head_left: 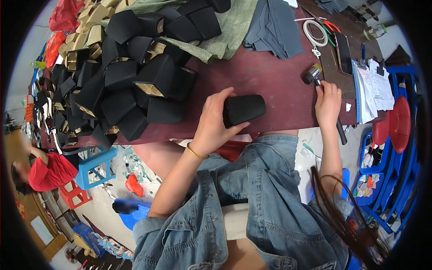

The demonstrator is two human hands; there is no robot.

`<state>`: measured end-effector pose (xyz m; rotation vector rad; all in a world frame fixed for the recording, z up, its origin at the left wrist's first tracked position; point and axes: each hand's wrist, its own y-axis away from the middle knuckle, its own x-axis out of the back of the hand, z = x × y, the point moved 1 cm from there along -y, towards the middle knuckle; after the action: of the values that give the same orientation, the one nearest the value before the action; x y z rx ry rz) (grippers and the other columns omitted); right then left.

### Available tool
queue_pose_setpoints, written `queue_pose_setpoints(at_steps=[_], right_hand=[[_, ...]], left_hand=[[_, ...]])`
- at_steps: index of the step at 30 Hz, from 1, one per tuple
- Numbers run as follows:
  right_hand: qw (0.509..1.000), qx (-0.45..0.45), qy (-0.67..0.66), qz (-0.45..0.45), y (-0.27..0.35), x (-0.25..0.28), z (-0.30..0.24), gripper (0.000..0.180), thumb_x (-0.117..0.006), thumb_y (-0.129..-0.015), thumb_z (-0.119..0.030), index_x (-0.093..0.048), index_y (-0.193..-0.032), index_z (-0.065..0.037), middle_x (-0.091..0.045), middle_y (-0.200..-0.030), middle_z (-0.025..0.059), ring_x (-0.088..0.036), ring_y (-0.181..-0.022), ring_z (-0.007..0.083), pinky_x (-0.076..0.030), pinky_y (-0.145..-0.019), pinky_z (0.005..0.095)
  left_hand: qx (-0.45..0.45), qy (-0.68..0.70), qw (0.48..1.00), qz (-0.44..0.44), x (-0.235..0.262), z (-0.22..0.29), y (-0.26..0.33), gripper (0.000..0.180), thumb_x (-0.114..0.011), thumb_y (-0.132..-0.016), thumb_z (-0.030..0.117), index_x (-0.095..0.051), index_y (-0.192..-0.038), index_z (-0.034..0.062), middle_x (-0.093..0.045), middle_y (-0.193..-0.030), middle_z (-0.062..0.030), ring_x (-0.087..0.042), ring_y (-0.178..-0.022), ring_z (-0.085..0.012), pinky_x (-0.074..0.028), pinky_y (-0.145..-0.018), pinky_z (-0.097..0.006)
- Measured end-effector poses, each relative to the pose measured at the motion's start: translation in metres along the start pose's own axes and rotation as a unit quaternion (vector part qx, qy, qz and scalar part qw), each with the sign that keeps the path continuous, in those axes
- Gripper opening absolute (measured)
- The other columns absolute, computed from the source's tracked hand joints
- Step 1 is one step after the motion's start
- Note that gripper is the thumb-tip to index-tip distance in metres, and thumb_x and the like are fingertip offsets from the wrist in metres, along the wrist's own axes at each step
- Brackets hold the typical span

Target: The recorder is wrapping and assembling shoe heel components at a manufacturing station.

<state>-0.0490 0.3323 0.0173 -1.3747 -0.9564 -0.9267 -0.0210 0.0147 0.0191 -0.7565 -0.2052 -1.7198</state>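
My left hand, with a gold bangle at its wrist, grips a black tapered block with a smooth covering, just above the near edge of the table. Fingers and thumb close round its left end. In my right hand is a mallet with a dark and yellow head. The head points away from me over the table, and the dark handle sticks out below my hand past the table edge. A heap of similar black blocks lies left of my left hand, several showing tan, hollow-looking ends.
On the dark red table lie grey sheets, green cloth, a white cord coil, a phone and papers. Uncovered tan pieces sit far left. Blue racks stand right; a person in red is at left.
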Motion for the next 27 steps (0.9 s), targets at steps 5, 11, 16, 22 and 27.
queue_pose_setpoints(at_steps=[5,11,16,22,27], right_hand=[[0.941,-0.091,-0.327,-0.009,0.003,0.052,-0.050,0.016,-0.050,-0.094,-0.012,-0.058,-0.098,0.002,-0.058,-0.078,0.0134,-0.057,-0.066,0.0267,-0.045,-0.060,0.0334],[0.886,0.030,-0.426,-0.181,0.014,0.071,-0.100,0.020,-0.060,-0.087,-0.004,-0.060,-0.105,0.004,-0.065,-0.092,0.0191,-0.065,-0.081,0.0347,-0.052,-0.072,0.0374],[0.888,0.077,-0.436,-0.124,0.020,0.068,-0.106,0.028,-0.060,-0.085,-0.002,-0.058,-0.114,-0.001,-0.061,-0.086,0.0181,-0.063,-0.071,0.0338,-0.050,-0.061,0.0377],[0.893,0.135,-0.391,-0.179,0.025,0.072,-0.115,0.031,-0.059,-0.086,-0.005,-0.057,-0.116,-0.001,-0.060,-0.080,0.0163,-0.062,-0.068,0.0337,-0.049,-0.058,0.0395],[0.917,0.128,-0.370,-0.072,0.011,0.073,-0.105,0.025,-0.058,-0.088,-0.007,-0.059,-0.111,0.003,-0.063,-0.088,0.0199,-0.064,-0.074,0.0345,-0.051,-0.065,0.0378]], left_hand=[[0.041,-0.068,0.997,-0.001,-0.001,0.002,0.006,0.074,-0.083,-0.059,0.015,-0.046,-0.123,0.0083,-0.055,-0.113,-0.0078,-0.047,-0.111,-0.0281,-0.032,-0.098,-0.041],[0.047,-0.086,0.995,-0.013,-0.005,-0.002,-0.003,0.070,-0.083,-0.058,0.016,-0.049,-0.119,0.0101,-0.054,-0.113,-0.0072,-0.047,-0.111,-0.0279,-0.031,-0.098,-0.041],[0.039,-0.077,0.996,-0.009,-0.002,0.002,-0.003,0.070,-0.083,-0.058,0.016,-0.049,-0.119,0.0103,-0.055,-0.112,-0.0060,-0.047,-0.112,-0.0270,-0.030,-0.098,-0.041],[0.047,-0.058,0.997,-0.014,-0.001,0.004,-0.003,0.073,-0.082,-0.060,0.016,-0.047,-0.123,0.0096,-0.058,-0.113,-0.0046,-0.047,-0.111,-0.0261,-0.029,-0.098,-0.041],[0.138,0.112,0.983,0.050,0.000,-0.007,0.001,0.066,-0.078,-0.069,0.022,-0.046,-0.124,0.0072,-0.058,-0.111,-0.0108,-0.048,-0.108,-0.0273,-0.032,-0.098,-0.041]])
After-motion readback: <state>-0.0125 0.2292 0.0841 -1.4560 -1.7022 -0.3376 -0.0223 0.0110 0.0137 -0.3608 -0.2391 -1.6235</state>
